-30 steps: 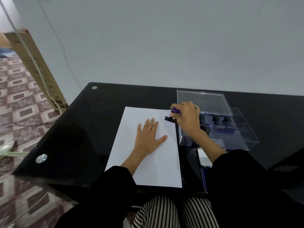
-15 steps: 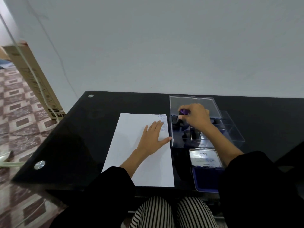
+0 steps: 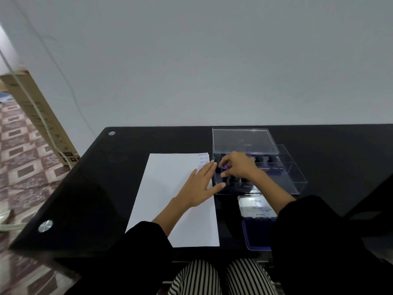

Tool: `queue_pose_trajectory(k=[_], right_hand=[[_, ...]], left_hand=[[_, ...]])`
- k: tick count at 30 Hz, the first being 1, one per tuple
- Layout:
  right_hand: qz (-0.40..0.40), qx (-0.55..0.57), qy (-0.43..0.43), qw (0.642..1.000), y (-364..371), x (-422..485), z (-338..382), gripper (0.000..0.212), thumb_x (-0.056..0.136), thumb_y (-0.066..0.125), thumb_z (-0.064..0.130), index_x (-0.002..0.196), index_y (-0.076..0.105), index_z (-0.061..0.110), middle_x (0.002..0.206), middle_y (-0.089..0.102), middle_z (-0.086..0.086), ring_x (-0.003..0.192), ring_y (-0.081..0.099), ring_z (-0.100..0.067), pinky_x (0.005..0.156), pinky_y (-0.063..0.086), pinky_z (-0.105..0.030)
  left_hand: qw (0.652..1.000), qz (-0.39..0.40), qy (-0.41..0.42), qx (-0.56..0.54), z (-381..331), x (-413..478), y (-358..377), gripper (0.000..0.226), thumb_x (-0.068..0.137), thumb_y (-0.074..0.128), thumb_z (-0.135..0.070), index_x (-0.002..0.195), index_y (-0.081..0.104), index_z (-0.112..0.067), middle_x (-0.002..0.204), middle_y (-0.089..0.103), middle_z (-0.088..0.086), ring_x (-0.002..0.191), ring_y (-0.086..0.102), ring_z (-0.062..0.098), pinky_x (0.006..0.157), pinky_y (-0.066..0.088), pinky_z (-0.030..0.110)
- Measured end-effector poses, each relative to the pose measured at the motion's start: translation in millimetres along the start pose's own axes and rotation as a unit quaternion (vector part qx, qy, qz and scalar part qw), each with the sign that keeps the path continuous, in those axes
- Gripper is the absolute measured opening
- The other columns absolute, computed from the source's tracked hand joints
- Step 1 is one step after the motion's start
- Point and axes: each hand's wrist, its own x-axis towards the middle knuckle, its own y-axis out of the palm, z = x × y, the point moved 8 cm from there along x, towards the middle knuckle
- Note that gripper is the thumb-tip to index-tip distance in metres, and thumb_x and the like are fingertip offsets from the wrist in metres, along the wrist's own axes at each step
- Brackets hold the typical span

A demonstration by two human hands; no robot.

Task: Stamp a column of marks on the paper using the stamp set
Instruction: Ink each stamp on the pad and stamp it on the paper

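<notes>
Black glass surface (image 3: 119,188) carries everything. White paper (image 3: 170,199) lies in portrait at the middle. Just right of it is a clear stamp case (image 3: 295,177), with its clear lid (image 3: 242,140) resting on the far part of the case. Dark stamps (image 3: 265,159) stand in a row inside. Near the case is an open blue ink pad (image 3: 255,235), partly covered by the right sleeve.

Left hand (image 3: 201,184) lies flat on the paper's right edge, fingers straight and slightly spread, thumb tip reaching past the edge to the case. Right hand (image 3: 240,167) is over the left part of the case, fingers curled, pinching a small purple stamp (image 3: 225,167); cannot tell if the stamp touches the case. A short column of blue marks (image 3: 203,160) sits at the paper's far right corner, just beyond the left fingertips
</notes>
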Motion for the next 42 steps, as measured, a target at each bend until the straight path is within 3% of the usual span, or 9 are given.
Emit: queue_pose_trajectory(k=[4, 11, 17, 20, 24, 30, 35, 38, 42], right_hand=[[-0.007, 0.028, 0.016, 0.999, 5, 3, -4, 0.044, 0.078, 0.073, 0.028, 0.115, 0.054, 0.014, 0.115, 0.063, -0.004, 0.113, 0.054, -0.022, 0.100, 0.036, -0.044], [-0.075, 0.037, 0.017, 0.996, 12, 6, -9, 0.029, 0.078, 0.072, 0.032, 0.104, 0.069, 0.020, 0.107, 0.069, 0.000, 0.111, 0.057, -0.020, 0.095, 0.039, -0.041], [-0.129, -0.016, 0.031, 0.991, 17, -1, -11, 0.032, 0.084, 0.066, 0.037, 0.113, 0.067, 0.024, 0.116, 0.065, -0.002, 0.121, 0.047, -0.022, 0.101, 0.032, -0.041], [-0.146, 0.020, 0.028, 0.989, 8, -1, -16, 0.034, 0.080, 0.068, 0.040, 0.110, 0.067, 0.024, 0.109, 0.069, 0.003, 0.113, 0.054, -0.018, 0.098, 0.034, -0.039], [-0.193, 0.063, 0.045, 0.978, -25, 5, -37, 0.021, 0.079, 0.070, 0.039, 0.097, 0.071, 0.027, 0.095, 0.072, 0.007, 0.104, 0.060, -0.017, 0.094, 0.042, -0.038], [-0.153, -0.014, 0.083, 0.985, -58, 34, -67, 0.017, 0.087, 0.063, 0.032, 0.100, 0.071, 0.024, 0.103, 0.071, 0.004, 0.110, 0.058, -0.020, 0.101, 0.040, -0.042], [-0.119, -0.128, 0.073, 0.982, -46, 58, -73, 0.022, 0.090, 0.057, 0.030, 0.104, 0.068, 0.017, 0.106, 0.068, -0.006, 0.112, 0.054, -0.024, 0.090, 0.044, -0.035], [-0.147, -0.233, 0.044, 0.960, -37, 64, -66, 0.022, 0.093, 0.052, 0.029, 0.102, 0.065, 0.014, 0.109, 0.062, -0.006, 0.118, 0.044, -0.024, 0.083, 0.043, -0.031], [-0.134, -0.282, 0.026, 0.950, -21, 64, -62, 0.029, 0.093, 0.052, 0.034, 0.106, 0.063, 0.011, 0.124, 0.048, -0.009, 0.123, 0.037, -0.025, 0.086, 0.042, -0.031]], left_hand=[[1.000, -0.011, 0.010, 0.009, 0, 0, 3, 0.069, 0.096, 0.033, -0.049, 0.150, 0.003, -0.019, 0.159, 0.001, -0.004, 0.146, 0.003, 0.012, 0.118, 0.006, 0.034], [0.999, -0.033, 0.022, -0.027, -3, -2, 3, 0.066, 0.097, 0.034, -0.044, 0.150, 0.003, -0.020, 0.159, 0.002, -0.004, 0.146, 0.006, 0.011, 0.117, 0.008, 0.027], [0.998, -0.041, 0.020, -0.043, -4, -2, 1, 0.066, 0.097, 0.037, -0.044, 0.150, 0.006, -0.020, 0.158, 0.006, -0.004, 0.146, 0.007, 0.012, 0.116, 0.008, 0.026], [0.997, -0.064, 0.017, -0.034, -5, -1, -5, 0.064, 0.096, 0.039, -0.046, 0.149, 0.015, -0.020, 0.158, 0.012, -0.004, 0.145, 0.011, 0.012, 0.116, 0.010, 0.026], [0.995, -0.089, 0.036, -0.029, -13, 13, -20, 0.062, 0.094, 0.041, -0.048, 0.147, 0.025, -0.020, 0.157, 0.017, -0.003, 0.144, 0.015, 0.013, 0.115, 0.014, 0.029], [0.993, -0.083, 0.078, 0.024, -38, 61, -40, 0.065, 0.094, 0.039, -0.052, 0.147, 0.025, -0.018, 0.157, 0.016, -0.001, 0.145, 0.011, 0.014, 0.118, 0.014, 0.038], [0.994, -0.036, 0.063, 0.082, -39, 98, -25, 0.074, 0.092, 0.038, -0.057, 0.150, 0.015, -0.016, 0.159, 0.007, 0.001, 0.146, 0.002, 0.015, 0.119, 0.008, 0.040], [0.995, 0.001, 0.035, 0.097, -30, 110, -10, 0.080, 0.091, 0.038, -0.060, 0.151, 0.008, -0.017, 0.159, -0.001, 0.000, 0.146, -0.005, 0.015, 0.118, -0.001, 0.042], [0.987, 0.013, 0.029, 0.156, -20, 114, 6, 0.096, 0.081, 0.031, -0.074, 0.151, 0.001, -0.015, 0.159, -0.005, 0.003, 0.146, -0.008, 0.017, 0.117, -0.006, 0.044]])
